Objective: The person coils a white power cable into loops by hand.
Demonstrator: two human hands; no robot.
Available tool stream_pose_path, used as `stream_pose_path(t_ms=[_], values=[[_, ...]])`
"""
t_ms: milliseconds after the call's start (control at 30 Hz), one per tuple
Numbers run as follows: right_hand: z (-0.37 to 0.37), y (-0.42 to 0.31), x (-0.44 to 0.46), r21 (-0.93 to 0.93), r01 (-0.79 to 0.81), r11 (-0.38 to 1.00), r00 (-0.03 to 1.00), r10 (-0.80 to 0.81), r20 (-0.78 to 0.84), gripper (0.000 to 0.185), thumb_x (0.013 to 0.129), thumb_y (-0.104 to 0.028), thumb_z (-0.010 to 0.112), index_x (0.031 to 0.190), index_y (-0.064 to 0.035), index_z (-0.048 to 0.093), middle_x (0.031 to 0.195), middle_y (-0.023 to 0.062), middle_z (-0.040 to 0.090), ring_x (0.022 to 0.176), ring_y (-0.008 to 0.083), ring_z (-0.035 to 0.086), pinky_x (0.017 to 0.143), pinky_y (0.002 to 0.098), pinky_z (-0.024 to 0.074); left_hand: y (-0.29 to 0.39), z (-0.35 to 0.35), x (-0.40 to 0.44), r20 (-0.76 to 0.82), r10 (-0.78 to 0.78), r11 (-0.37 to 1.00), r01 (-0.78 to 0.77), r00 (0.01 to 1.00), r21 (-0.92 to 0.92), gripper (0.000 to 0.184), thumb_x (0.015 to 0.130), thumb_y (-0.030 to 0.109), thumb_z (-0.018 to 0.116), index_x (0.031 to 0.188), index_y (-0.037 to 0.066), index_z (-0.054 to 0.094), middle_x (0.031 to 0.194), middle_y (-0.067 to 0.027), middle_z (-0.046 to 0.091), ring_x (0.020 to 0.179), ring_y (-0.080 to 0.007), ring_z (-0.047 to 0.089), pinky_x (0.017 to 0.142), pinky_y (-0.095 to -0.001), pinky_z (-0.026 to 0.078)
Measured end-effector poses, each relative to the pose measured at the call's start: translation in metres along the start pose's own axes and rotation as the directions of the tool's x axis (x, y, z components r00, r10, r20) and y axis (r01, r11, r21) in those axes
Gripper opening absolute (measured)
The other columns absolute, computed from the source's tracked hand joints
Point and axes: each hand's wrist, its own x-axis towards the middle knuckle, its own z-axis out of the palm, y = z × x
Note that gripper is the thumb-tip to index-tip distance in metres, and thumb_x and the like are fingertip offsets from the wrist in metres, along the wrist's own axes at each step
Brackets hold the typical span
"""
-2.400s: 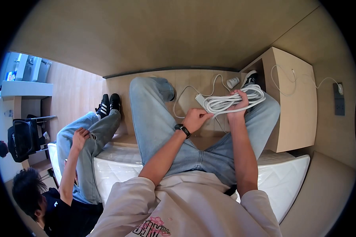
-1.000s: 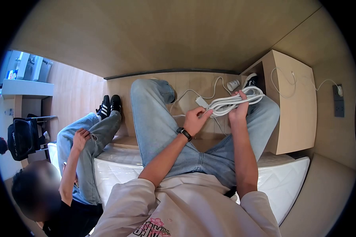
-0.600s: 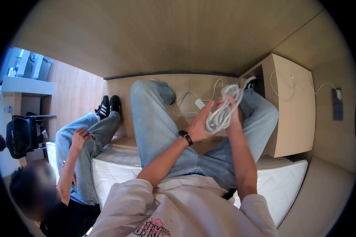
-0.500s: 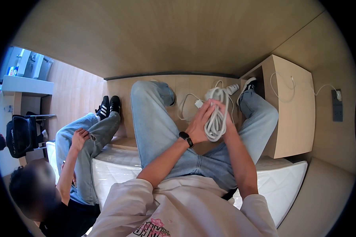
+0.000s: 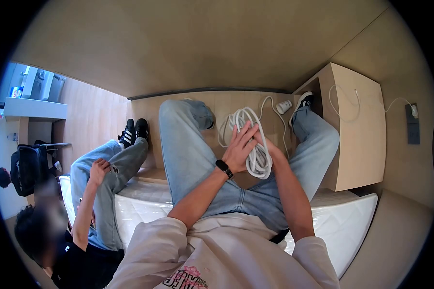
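A coiled white cable [image 5: 259,168] is held between my two hands above the floor, between my knees. My left hand [image 5: 238,150], with a black watch at its wrist, presses its fingers across the front of the loops. My right hand [image 5: 271,146] grips the coil from the other side, its fingers partly hidden by the loops. The upper loops stick out beyond my fingertips. A loose length of cable runs down to the floor by a white cylindrical object [image 5: 284,106] lying near my right shoe.
A wooden cabinet [image 5: 359,135] stands at my right with a thin white cord [image 5: 345,118] over it. A wall socket [image 5: 413,124] holds a plug. I sit on a plastic-wrapped mattress [image 5: 144,204]. Another person [image 5: 89,207] sits at my left. A wooden panel [image 5: 207,43] rises ahead.
The coil has turned and its upper end has shifted left. My left fingers have spread over the loops. The white plug that showed beside the coil is now out of sight.
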Motion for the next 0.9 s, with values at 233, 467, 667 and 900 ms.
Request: stream_pose_path(t_ms=[233, 467, 667, 900], values=[[-0.018, 0.021, -0.012, 0.087, 0.09, 0.992, 0.996, -0.092, 0.015, 0.045, 0.095, -0.04, 0.049, 0.126, -0.007, 0.05, 0.113, 0.0048, 0.058, 0.098, 0.0117, 0.057, 0.079, 0.0257, 0.0499, 0.004, -0.004, 0.006, 0.034, -0.001, 0.999, 0.002, 0.999, -0.033, 0.042, 0.064, 0.023, 0.076, 0.091, 0.006, 0.049, 0.131, -0.0141, 0.049, 0.127, -0.0347, 0.042, 0.106, -0.0589, 0.02], [-0.046, 0.033, 0.018, 0.015, 0.099, 0.995, 0.987, -0.1, 0.122, 0.032, 0.092, -0.028, 0.052, 0.115, -0.0069, 0.056, 0.108, 0.0066, 0.059, 0.092, 0.0115, 0.057, 0.077, 0.0251, 0.0474, 0.001, -0.006, 0.004, -0.036, -0.104, 0.989, 0.099, 0.994, -0.107, 0.047, 0.058, 0.024, 0.08, 0.087, 0.007, 0.047, 0.107, -0.0115, 0.06, 0.107, -0.0309, 0.059, 0.097, -0.0461, 0.04], [-0.073, 0.052, 0.038, -0.402, 0.294, 0.867, 0.956, -0.26, 0.136, 0.024, 0.085, -0.018, 0.057, 0.104, -0.0029, 0.06, 0.098, 0.0045, 0.061, 0.085, 0.0145, 0.058, 0.074, 0.0293, 0.0461, 0.001, 0.001, -0.011, -0.135, -0.471, 0.859, 0.42, 0.872, -0.292, 0.05, 0.056, 0.022, 0.082, 0.09, 0.005, 0.049, 0.088, -0.0119, 0.061, 0.082, -0.025, 0.063, 0.073, -0.0356, 0.05], [0.018, -0.002, -0.005, -0.709, 0.197, 0.677, 0.914, -0.388, -0.118, 0.034, 0.085, -0.027, 0.065, 0.112, -0.0066, 0.062, 0.109, 0.0118, 0.057, 0.093, 0.0139, 0.056, 0.071, 0.028, 0.0453, -0.05, -0.015, -0.006, -0.17, -0.877, 0.371, 0.406, 0.45, -0.835, 0.025, 0.076, 0.008, 0.068, 0.094, 0.003, 0.052, 0.081, -0.0075, 0.06, 0.069, -0.0179, 0.062, 0.061, -0.0278, 0.051]])
